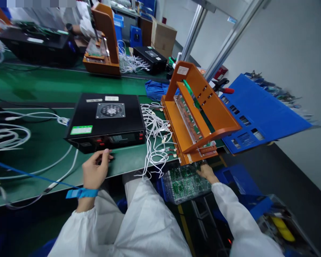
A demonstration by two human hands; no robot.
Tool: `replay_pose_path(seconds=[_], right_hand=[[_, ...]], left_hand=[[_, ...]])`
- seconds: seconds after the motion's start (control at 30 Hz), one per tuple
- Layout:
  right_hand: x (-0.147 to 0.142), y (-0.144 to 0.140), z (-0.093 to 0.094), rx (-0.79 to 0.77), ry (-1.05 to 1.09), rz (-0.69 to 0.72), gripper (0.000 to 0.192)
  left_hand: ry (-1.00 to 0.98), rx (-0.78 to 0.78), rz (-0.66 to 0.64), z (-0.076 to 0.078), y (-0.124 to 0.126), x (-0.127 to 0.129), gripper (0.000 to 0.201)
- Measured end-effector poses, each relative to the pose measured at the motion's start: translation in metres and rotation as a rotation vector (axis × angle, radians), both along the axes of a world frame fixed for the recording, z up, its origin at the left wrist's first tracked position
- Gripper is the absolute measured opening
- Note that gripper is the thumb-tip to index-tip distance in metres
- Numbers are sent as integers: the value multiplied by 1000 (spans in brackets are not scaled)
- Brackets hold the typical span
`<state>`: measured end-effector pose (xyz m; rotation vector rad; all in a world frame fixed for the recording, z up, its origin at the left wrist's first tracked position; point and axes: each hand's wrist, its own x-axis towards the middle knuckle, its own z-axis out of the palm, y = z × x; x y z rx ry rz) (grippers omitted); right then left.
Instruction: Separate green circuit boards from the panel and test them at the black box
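My left hand (95, 169) rests on the green bench edge, fingertips at the front panel of a black test box (107, 119) with red buttons. A blue wrist strap (81, 193) circles that wrist. My right hand (206, 172) reaches down below the bench onto a green circuit board (186, 182) lying in a clear tray; whether it grips the board I cannot tell. Just above it stands an orange test fixture (200, 114) with its lid raised. A bundle of white wires (156, 137) runs between the box and the fixture.
A blue angled rack (259, 110) stands right of the fixture. Blue bins (240, 180) sit below. A second orange fixture (104, 43) and black box (37, 46) are at the far side, where another person in white sleeves works. White cables (8, 134) lie left.
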<state>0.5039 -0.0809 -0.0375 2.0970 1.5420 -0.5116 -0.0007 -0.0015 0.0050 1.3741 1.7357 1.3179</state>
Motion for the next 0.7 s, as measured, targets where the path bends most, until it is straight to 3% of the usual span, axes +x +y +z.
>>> replay_pose_path(seconds=[0.13, 0.2, 0.27, 0.37, 0.47, 0.53, 0.6, 0.7], right_hand=[[-81, -32, 51, -34, 226, 138, 52], [-137, -37, 87, 43, 535, 242, 49], [-195, -24, 129, 156, 806, 328, 31], [-275, 31, 187, 335, 1105, 432, 22], [-340, 109, 221, 481, 1082, 566, 28], [-374, 158, 231, 534, 907, 667, 37], [-401, 199, 235, 492, 779, 748, 46], [-425, 237, 236, 372, 700, 838, 55]], left_hand=[[-28, 9, -30, -2, 1, 0, 33], [-52, 21, -32, -2, 2, 1, 33], [-54, 30, -39, -2, 2, 1, 33], [-40, 58, -72, 1, 2, 1, 34], [-31, 95, -88, 3, 0, 1, 37], [-39, 97, -74, 5, 0, 1, 39], [-59, 101, -56, 6, 0, 1, 41], [-98, 113, -54, 6, 1, 2, 43]])
